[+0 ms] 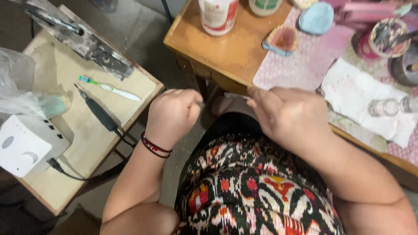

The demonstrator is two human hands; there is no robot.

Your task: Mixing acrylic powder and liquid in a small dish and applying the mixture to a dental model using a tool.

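Two wooden tables point(217, 48) stand far from the person, one left, one right, above one patterned skirt point(257, 191). Two hands meet over the lap: the left hand point(172, 115) curls into a loose fist, the right hand point(289, 117) is closed too, and I cannot tell what either holds. Left lie one white box point(24, 146), one black pen-like tool point(98, 111) and one toothbrush point(109, 88).

1 head cam, steep down, close

Green-white toothbrush point(109, 88), pink patterned cloth point(305, 56)
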